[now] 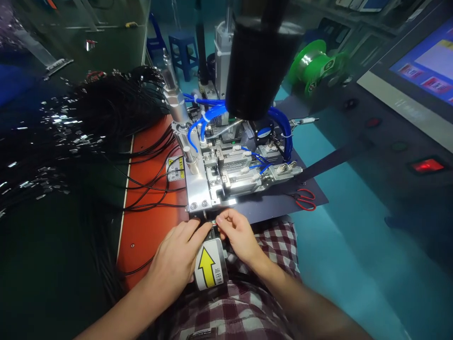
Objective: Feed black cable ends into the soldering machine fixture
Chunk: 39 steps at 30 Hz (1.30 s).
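At the front of a metal bench machine (198,184), my two hands meet over a narrow track. My right hand (239,236) is closed in a pinch, thumb against curled fingers. Whatever it pinches is too small to name. My left hand (180,252) is closed too, its thumb and fingertips pressed together at the track beside the right fingertips; what they hold is hidden. Just below the fingertips sits a white label (212,264) with a yellow arrow pointing toward the machine. Black cables (155,189) run into the machine's left side.
A large bundle of black cables with shiny ends (113,99) lies left of the machine on an orange board (141,241). Red-handled scissors (305,199) rest at right. Behind stand a green spool (311,66), a blue stool (183,52) and, overhead, a black cylinder (255,71). A control panel (399,108) flanks the right.
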Available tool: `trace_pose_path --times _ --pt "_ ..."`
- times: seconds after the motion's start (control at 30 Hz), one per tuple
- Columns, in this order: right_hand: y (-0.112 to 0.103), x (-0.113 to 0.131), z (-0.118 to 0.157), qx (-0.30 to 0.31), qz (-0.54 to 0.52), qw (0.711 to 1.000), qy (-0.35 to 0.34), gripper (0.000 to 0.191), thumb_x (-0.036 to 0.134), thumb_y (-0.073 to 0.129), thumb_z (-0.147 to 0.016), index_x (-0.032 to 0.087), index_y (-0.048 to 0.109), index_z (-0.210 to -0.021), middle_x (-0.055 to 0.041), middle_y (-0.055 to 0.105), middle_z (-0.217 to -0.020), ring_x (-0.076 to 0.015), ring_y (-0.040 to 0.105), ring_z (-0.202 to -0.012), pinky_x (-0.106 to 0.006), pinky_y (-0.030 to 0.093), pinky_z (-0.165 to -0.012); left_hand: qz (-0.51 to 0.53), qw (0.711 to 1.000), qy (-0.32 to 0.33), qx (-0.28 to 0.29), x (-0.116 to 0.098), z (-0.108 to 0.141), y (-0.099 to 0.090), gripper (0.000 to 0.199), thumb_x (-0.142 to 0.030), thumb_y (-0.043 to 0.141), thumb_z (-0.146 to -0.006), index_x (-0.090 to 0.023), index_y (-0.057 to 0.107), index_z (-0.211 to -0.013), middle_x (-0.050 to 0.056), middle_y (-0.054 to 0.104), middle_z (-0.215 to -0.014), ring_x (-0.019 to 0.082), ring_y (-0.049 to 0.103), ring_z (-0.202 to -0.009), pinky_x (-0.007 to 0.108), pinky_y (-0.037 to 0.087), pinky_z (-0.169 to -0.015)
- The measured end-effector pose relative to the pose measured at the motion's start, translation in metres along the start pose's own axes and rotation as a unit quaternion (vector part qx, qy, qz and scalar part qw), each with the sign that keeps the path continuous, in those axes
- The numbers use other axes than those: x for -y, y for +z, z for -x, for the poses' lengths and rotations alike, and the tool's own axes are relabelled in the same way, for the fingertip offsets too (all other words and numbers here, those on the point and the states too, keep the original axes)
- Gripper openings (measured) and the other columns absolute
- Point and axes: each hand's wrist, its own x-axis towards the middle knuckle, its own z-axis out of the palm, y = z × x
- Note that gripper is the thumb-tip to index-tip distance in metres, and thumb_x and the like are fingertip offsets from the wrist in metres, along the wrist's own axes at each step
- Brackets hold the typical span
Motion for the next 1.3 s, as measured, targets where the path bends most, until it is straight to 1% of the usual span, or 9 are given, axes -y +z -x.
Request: trace_pose_path --times 0.23,0.3,0.4,0.63,0.8,0.93,1.0,1.13,1.3 --pt "0.000 -0.002 -0.002 0.023 -0.059 0.997 0.033 0.031 0.043 0.065 -0.073 0.017 0.049 -0.067 0.0060 0.048 -0.053 -0.0080 0.038 -0.047 -0.024 0.028 -0.051 0.183 0.980 -0.026 -0.079 0.013 0.002 0.001 0.029 -0.012 0.035 -0.091 -0.020 0.055 -0.109 0.007 0.056 -0.105 0.019 0.053 -0.099 0.032 0.048 -0.084" --pt "-0.001 -0.001 -0.002 0.025 -0.059 0.998 0.030 0.032 0.044 0.066 -0.072 0.017 0.050 -0.067 0.0058 0.048 -0.054 -0.0079 0.039 -0.048 -0.024 0.029 -0.052 0.192 0.976 -0.054 -0.090 0.018 0.005 0.000 0.021 -0.017 0.037 -0.092 -0.019 0.053 -0.106 0.007 0.055 -0.105 0.020 0.052 -0.101 0.034 0.046 -0.087" --pt "-0.002 0.001 -0.001 0.028 -0.049 0.998 0.028 0.033 0.045 0.065 -0.073 0.017 0.050 -0.066 0.0060 0.048 -0.052 -0.0087 0.039 -0.049 -0.024 0.029 -0.053 0.144 0.985 -0.057 -0.074 0.025 0.010 -0.005 0.015 -0.021 0.040 -0.092 -0.018 0.054 -0.099 0.007 0.055 -0.097 0.020 0.052 -0.094 0.034 0.046 -0.084" --pt "-0.002 0.004 -0.002 0.023 -0.024 0.999 0.015 0.030 0.043 0.064 -0.074 0.017 0.050 -0.065 0.0060 0.048 -0.051 -0.0088 0.040 -0.048 -0.024 0.029 -0.052 0.022 0.993 0.109 -0.051 0.040 0.004 -0.016 0.027 -0.007 0.031 -0.091 -0.013 0.056 -0.101 0.009 0.057 -0.091 0.019 0.052 -0.082 0.028 0.047 -0.070" --pt "-0.003 0.002 -0.004 0.031 -0.044 0.998 0.029 0.030 0.042 0.065 -0.073 0.016 0.051 -0.065 0.0062 0.048 -0.051 -0.0081 0.040 -0.048 -0.024 0.029 -0.052 -0.095 0.979 0.166 -0.075 0.042 0.002 -0.015 0.026 -0.008 0.034 -0.090 -0.012 0.059 -0.097 0.011 0.059 -0.091 0.022 0.052 -0.078 0.033 0.047 -0.065" --pt "-0.003 -0.001 -0.004 0.036 -0.065 0.996 0.039 0.030 0.041 0.066 -0.073 0.016 0.051 -0.066 0.0056 0.049 -0.055 -0.0074 0.040 -0.049 -0.023 0.029 -0.053 -0.104 0.991 0.086 -0.015 0.028 0.008 -0.014 0.029 -0.003 0.034 -0.086 -0.010 0.058 -0.100 0.013 0.058 -0.094 0.023 0.053 -0.079 0.033 0.049 -0.064" --pt "-0.003 -0.001 -0.003 0.036 -0.069 0.996 0.037 0.030 0.041 0.066 -0.074 0.016 0.051 -0.066 0.0054 0.050 -0.056 -0.0074 0.040 -0.049 -0.023 0.030 -0.054 -0.072 0.996 0.051 -0.011 0.020 0.009 -0.013 0.030 -0.003 0.034 -0.086 -0.008 0.055 -0.107 0.013 0.056 -0.097 0.023 0.052 -0.082 0.034 0.050 -0.068" --pt "-0.002 0.000 -0.003 0.040 -0.076 0.995 0.041 0.030 0.042 0.065 -0.075 0.017 0.051 -0.068 0.0060 0.048 -0.052 -0.0083 0.039 -0.050 -0.023 0.029 -0.053 0.019 0.998 0.055 -0.004 0.011 0.006 -0.008 0.043 -0.005 0.033 -0.086 -0.013 0.042 -0.128 0.013 0.051 -0.109 0.022 0.050 -0.091 0.034 0.051 -0.074" --pt "-0.002 0.003 -0.001 0.034 -0.063 0.997 0.038 0.031 0.043 0.065 -0.074 0.017 0.050 -0.066 0.0059 0.048 -0.052 -0.0088 0.039 -0.050 -0.024 0.030 -0.053 0.050 0.998 0.023 0.014 0.008 -0.002 -0.004 0.040 -0.008 0.033 -0.087 -0.018 0.050 -0.121 0.010 0.053 -0.103 0.022 0.051 -0.086 0.036 0.051 -0.071"
